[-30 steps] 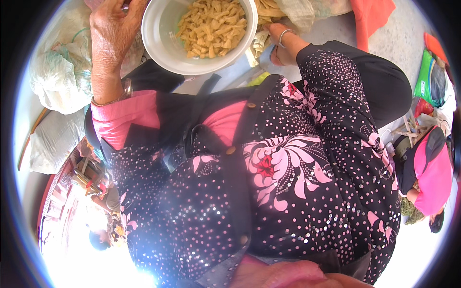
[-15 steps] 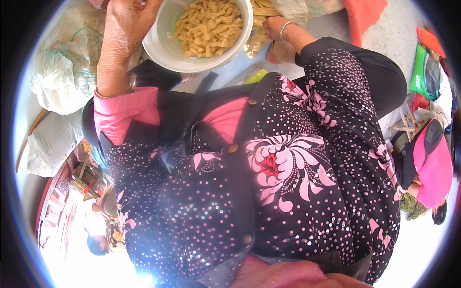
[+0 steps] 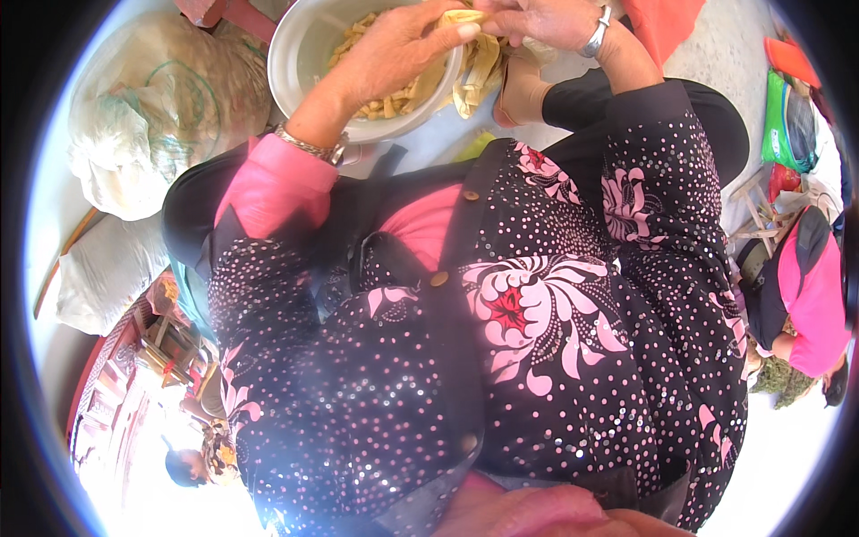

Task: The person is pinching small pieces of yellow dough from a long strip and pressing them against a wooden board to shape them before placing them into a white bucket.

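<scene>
Both my hands meet above the right rim of a white bucket point(image 3: 284, 67). Between them is a pale yellow strip point(image 3: 460, 17) that looks like tofu skin. My left hand point(image 3: 389, 54) pinches it with thumb and fingers, and my right hand point(image 3: 550, 22) grips its other end; some fingertips are cut off by the upper edge. Many short yellow pieces point(image 3: 394, 106), folded or knotted, lie in the bucket, partly hidden by my left hand. Longer loose strips point(image 3: 479, 80) lie just outside the bucket, below my right hand.
A bulging clear plastic bag point(image 3: 170, 107) stands left of the bucket, with a white sack point(image 3: 112, 277) nearer. An orange-red sheet point(image 3: 667, 31) lies beyond my right wrist. At far right are a green packet point(image 3: 777, 121), a wooden stool point(image 3: 761, 210) and a person in pink point(image 3: 810, 300).
My left hand has moved right across the bucket, and my right hand has lifted from the loose strips. The two hands now come together on one strip.
</scene>
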`<state>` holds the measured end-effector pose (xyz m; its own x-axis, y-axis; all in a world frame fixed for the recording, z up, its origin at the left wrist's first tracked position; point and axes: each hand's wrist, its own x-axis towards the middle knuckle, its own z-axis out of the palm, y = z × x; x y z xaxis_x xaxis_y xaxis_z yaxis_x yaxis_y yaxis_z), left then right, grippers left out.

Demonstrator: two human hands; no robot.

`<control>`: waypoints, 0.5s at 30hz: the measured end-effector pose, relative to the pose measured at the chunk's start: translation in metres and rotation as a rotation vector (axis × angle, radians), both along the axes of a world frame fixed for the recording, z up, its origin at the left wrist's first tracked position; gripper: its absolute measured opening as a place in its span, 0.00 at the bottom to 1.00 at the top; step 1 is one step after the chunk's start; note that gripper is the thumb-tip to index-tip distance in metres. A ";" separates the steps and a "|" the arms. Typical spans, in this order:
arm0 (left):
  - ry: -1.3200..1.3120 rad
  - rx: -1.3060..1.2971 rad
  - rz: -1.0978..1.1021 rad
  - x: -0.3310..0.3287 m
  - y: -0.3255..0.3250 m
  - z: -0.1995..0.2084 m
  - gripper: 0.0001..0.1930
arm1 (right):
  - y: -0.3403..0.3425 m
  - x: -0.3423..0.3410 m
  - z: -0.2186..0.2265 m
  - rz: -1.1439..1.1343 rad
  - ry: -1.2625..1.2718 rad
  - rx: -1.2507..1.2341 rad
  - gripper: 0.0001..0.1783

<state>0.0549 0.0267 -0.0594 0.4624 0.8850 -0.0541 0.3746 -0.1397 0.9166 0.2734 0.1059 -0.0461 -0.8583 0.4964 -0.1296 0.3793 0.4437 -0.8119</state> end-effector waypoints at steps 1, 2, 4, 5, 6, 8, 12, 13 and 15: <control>-0.004 -0.071 -0.005 0.003 -0.001 0.001 0.20 | 0.000 0.000 0.001 -0.058 0.049 -0.055 0.04; -0.006 -0.142 -0.008 0.007 -0.002 0.003 0.22 | -0.001 0.000 0.003 -0.114 0.099 -0.109 0.04; -0.301 -0.334 0.110 0.015 -0.007 0.016 0.21 | -0.005 -0.002 0.011 -0.181 0.184 0.139 0.03; -0.291 -0.323 0.130 0.014 -0.006 0.023 0.21 | -0.006 -0.005 0.015 -0.221 0.197 0.128 0.04; -0.283 -0.311 0.138 0.016 -0.003 0.031 0.21 | -0.008 -0.004 0.018 -0.271 0.204 0.121 0.04; -0.417 -0.470 0.135 0.014 0.005 0.044 0.17 | -0.012 -0.005 0.021 -0.373 0.307 -0.030 0.06; -0.609 -0.602 0.113 -0.009 0.016 0.007 0.17 | -0.012 -0.005 -0.022 -0.584 0.361 -0.342 0.11; -0.581 -0.591 0.187 -0.006 0.014 0.004 0.18 | -0.003 -0.001 -0.064 -0.620 0.261 -0.355 0.09; -0.525 -0.556 0.286 -0.001 0.012 0.008 0.19 | -0.014 0.007 -0.100 -0.596 -0.037 -0.226 0.09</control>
<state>0.0541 0.0386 -0.0514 0.3100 0.8803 -0.3592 -0.1705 0.4231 0.8899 0.2804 0.0922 -0.1465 -0.4365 0.8442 -0.3109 0.5375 -0.0324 -0.8426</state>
